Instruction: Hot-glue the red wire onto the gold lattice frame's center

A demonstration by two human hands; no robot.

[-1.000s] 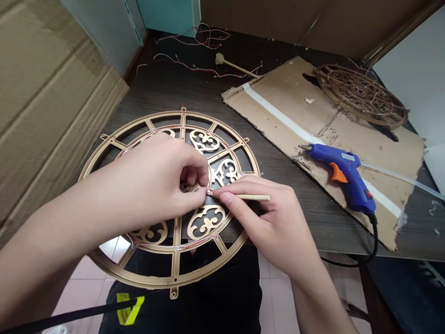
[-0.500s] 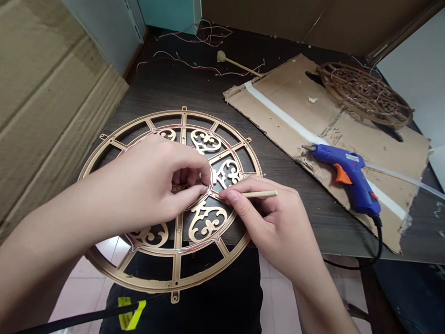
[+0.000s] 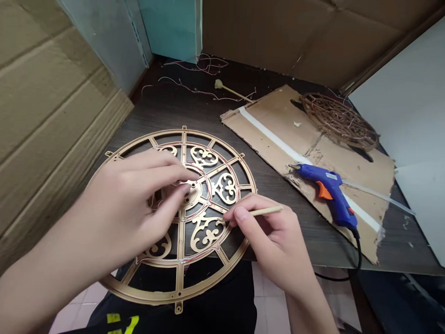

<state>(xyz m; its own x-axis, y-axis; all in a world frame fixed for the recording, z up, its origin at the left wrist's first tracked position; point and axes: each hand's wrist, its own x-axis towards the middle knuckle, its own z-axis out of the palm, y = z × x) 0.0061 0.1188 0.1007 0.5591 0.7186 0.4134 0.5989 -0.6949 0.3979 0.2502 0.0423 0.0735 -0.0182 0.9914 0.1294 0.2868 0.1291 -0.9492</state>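
Observation:
A round gold openwork frame, with scroll ornaments and spokes, lies partly on the dark table and overhangs its front edge. Thin red and white wires run along its inner rings. My left hand hovers over the central hub, thumb and forefinger apart with nothing visible between them; its other fingers are partly hidden. In my right hand, a thin pale wooden stick is pinched between thumb and fingers. That hand rests by the frame's right side, and the stick's tip points toward the scrollwork.
On a cardboard sheet to the right lie a blue glue gun with an orange trigger and a brown openwork disc. Loose wires and a stick with a blob lie behind. A cardboard wall stands left.
My left hand has moved left from the inner ring toward the hub, its pinch loosened. My right hand has drawn slightly away with the stick. The view has tilted up a little.

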